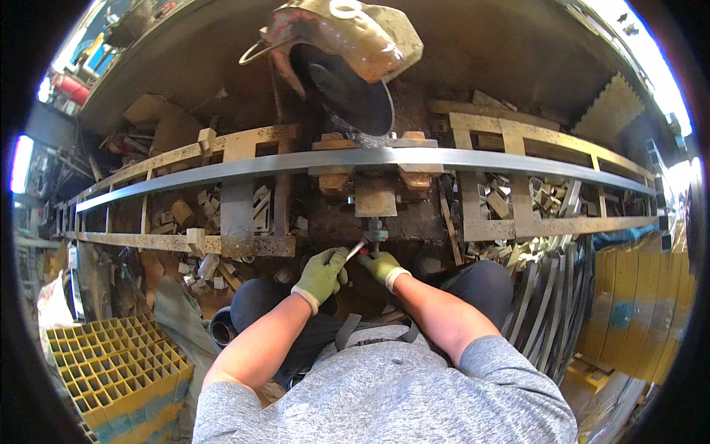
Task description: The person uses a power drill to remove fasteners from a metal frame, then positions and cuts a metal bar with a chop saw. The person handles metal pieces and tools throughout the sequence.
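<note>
1. The left hand wears a green glove. It is curled around the thin silver handle bar of a vise. The bar sticks out of the fist and slants up and to the right.

2. The right hand also wears a green glove. It is closed on the same handle, right by the vise screw. I cannot tell how tight the grip is.

3. The two hands almost touch. The handle bar lies between them, and the screw is just above them. The right hand is a little nearer to the screw than the left hand.

4. The screw points straight away from the hands, up to the rusty vise block. So the handle's long line goes across, and the screw's long line goes away from the person.

5. Just past the block lies a long grey metal strip. It runs far out to the left and to the right of both hands. It sits in the vise and is well beyond the fingers.

6. Farther away, above the strip, hangs a round black saw disc under a dirty guard.

7. The strip rests on a rusty frame on both sides of the hands.

8. Small metal off-cuts lie in a heap under the frame. A yellow grid crate sits low by the left arm.
</note>
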### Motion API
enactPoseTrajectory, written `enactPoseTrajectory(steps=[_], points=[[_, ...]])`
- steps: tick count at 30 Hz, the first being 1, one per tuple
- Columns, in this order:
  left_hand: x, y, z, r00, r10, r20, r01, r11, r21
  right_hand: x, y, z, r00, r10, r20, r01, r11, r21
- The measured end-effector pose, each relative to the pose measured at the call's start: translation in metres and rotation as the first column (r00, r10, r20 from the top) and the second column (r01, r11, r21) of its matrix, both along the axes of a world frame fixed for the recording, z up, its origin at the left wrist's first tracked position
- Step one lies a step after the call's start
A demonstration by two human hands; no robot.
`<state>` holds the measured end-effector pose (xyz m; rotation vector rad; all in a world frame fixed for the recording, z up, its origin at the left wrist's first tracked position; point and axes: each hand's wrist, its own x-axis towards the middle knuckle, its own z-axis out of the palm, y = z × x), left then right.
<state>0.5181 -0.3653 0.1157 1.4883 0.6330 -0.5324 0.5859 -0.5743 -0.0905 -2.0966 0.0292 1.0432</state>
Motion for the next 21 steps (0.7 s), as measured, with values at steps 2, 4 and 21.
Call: enactPoseTrajectory(steps=[2, 4, 21], points=[[0.004, 0.005, 0.000, 0.999, -0.010, -0.047, 0.004, 0.992, -0.124, -0.002, -0.003, 0.003, 0.999, -0.014, 0.046, 0.010, 0.998, 0.067], [0.006, 0.008, 0.001, 0.988, 0.093, -0.119, -0.122, 0.957, -0.264, 0.000, -0.002, 0.005, 0.999, 0.026, 0.047, -0.023, 0.999, -0.048], [-0.003, 0.055, 0.012, 0.804, -0.153, 0.575, -0.044, 0.948, 0.314, -0.015, -0.108, 0.106, 0.979, 0.069, 0.193, -0.058, 0.996, -0.063]])
